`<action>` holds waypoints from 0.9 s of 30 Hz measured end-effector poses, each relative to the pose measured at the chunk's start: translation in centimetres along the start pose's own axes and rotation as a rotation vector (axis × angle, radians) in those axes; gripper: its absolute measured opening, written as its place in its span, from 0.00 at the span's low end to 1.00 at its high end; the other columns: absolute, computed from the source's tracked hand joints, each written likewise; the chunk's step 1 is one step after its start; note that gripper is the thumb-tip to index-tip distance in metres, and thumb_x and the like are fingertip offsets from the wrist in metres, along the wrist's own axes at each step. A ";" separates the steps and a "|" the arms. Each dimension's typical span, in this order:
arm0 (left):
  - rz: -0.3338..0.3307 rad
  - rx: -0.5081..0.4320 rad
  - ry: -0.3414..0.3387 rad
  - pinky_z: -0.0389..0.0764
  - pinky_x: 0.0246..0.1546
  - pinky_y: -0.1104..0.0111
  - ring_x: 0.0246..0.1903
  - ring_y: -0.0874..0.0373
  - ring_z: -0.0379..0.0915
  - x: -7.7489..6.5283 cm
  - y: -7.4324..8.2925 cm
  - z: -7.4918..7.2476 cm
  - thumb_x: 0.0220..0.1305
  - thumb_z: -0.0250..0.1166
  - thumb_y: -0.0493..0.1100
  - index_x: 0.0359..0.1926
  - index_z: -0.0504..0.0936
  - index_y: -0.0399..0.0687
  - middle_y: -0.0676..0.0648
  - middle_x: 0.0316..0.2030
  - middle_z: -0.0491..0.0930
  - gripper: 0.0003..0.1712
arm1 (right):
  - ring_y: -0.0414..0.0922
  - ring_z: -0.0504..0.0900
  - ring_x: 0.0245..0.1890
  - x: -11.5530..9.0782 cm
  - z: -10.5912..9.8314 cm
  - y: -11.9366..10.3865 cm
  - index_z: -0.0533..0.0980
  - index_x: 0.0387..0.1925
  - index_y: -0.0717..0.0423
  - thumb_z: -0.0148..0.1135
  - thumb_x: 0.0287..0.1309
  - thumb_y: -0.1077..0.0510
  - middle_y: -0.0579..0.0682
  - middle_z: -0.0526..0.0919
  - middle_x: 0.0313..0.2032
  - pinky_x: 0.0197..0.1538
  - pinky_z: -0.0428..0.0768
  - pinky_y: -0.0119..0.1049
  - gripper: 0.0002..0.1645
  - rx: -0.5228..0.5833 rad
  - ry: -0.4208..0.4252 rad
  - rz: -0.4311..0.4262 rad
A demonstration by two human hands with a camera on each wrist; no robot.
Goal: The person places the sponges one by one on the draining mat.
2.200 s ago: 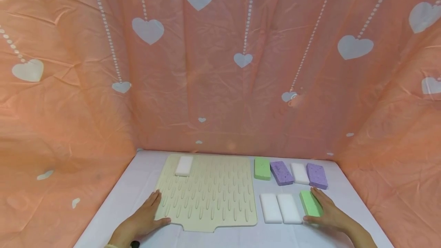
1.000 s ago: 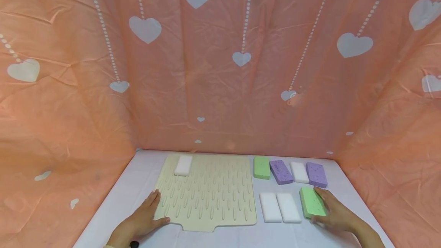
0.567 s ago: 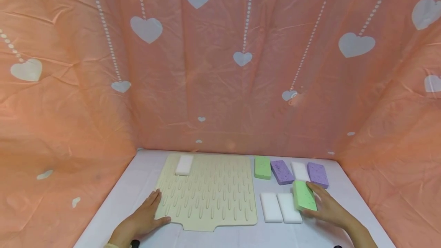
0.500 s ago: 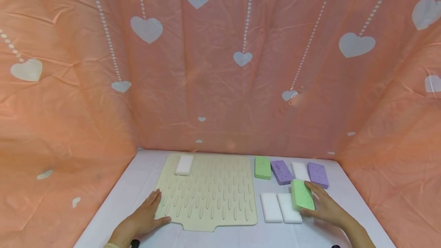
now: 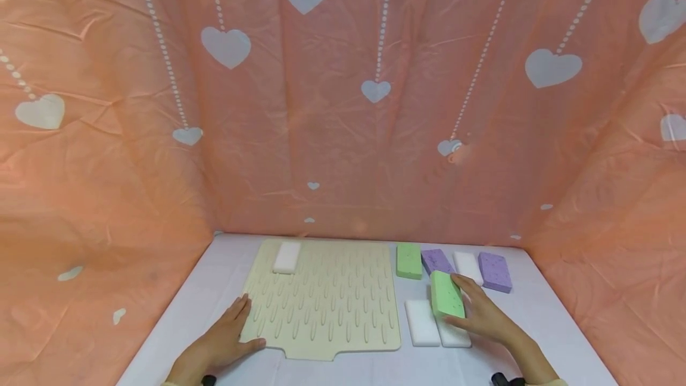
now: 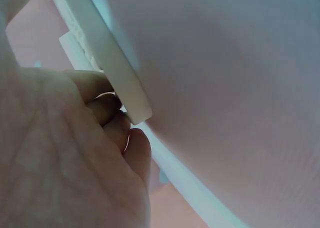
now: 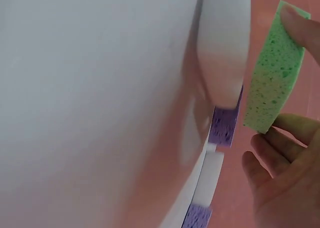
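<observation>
A beige mat [image 5: 321, 296] with raised ridges lies on the left of the table, a white sponge [image 5: 287, 257] on its far left part. My left hand [image 5: 221, 338] rests at the mat's near left corner, fingers along the left edge, thumb at the front edge. The left wrist view shows those fingers touching the mat's edge [image 6: 131, 93]. My right hand [image 5: 482, 314] pinches a green sponge [image 5: 446, 293] by its ends between thumb and fingers. That sponge hangs in the air, overlapping a white sponge [image 5: 454, 336]; in the right wrist view the green sponge [image 7: 277, 68] is clear of the table.
Another white sponge [image 5: 422, 323] lies left of the overlapped one. Along the back stand a green sponge [image 5: 409, 261], a purple sponge [image 5: 435, 260], a white sponge [image 5: 467, 267] and a second purple sponge [image 5: 495, 272]. A heart-patterned orange cloth [image 5: 343, 136] encloses the table.
My right hand has gripped the front-right green sponge, lifted it off the table and carried it left over the white sponge. My left hand has stayed at the mat's corner.
</observation>
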State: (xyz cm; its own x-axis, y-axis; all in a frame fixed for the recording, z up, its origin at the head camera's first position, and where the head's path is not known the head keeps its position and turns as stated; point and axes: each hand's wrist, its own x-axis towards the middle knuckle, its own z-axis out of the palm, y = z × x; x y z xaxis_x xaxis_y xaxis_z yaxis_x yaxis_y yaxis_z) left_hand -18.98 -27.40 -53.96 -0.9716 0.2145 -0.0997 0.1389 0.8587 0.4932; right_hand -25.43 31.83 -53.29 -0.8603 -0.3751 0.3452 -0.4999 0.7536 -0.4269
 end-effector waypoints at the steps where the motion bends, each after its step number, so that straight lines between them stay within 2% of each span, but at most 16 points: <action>1: 0.004 0.004 0.005 0.55 0.77 0.31 0.81 0.24 0.43 0.0 -0.1 0.0 0.63 0.76 0.65 0.79 0.56 0.21 0.24 0.81 0.49 0.66 | 0.73 0.72 0.69 0.2 0.1 -0.2 0.66 0.73 0.76 0.88 0.46 0.46 0.73 0.73 0.69 0.67 0.73 0.72 0.63 0.000 0.000 -0.006; 12: 0.046 0.023 0.041 0.59 0.76 0.32 0.79 0.24 0.48 -0.2 0.0 -0.3 0.63 0.74 0.67 0.80 0.57 0.24 0.25 0.81 0.53 0.65 | 0.75 0.69 0.70 2.1 1.3 -2.1 0.65 0.73 0.77 0.88 0.46 0.47 0.75 0.72 0.70 0.68 0.71 0.74 0.63 0.050 0.004 -0.051; 19: 0.031 0.023 0.031 0.58 0.76 0.31 0.80 0.25 0.47 -0.2 0.1 -0.3 0.63 0.73 0.69 0.81 0.57 0.26 0.26 0.81 0.53 0.65 | 0.76 0.67 0.72 3.2 2.3 -3.0 0.64 0.75 0.77 0.87 0.49 0.47 0.76 0.68 0.72 0.70 0.69 0.73 0.63 0.116 -0.017 -0.043; 27: 0.019 0.017 0.016 0.57 0.77 0.32 0.81 0.26 0.45 0.0 0.0 0.0 0.59 0.76 0.68 0.81 0.56 0.25 0.26 0.81 0.52 0.69 | 0.76 0.63 0.74 4.3 3.3 -4.2 0.61 0.76 0.77 0.86 0.51 0.46 0.77 0.65 0.74 0.72 0.68 0.74 0.65 0.126 -0.060 -0.029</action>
State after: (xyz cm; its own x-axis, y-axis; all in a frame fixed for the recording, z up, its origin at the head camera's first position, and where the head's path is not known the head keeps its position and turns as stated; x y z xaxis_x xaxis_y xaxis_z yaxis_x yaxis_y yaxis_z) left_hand -18.98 -27.39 -53.92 -0.9718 0.2231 -0.0762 0.1603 0.8624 0.4802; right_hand -27.36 25.24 -52.78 -0.8480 -0.4302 0.3097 -0.5298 0.6699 -0.5201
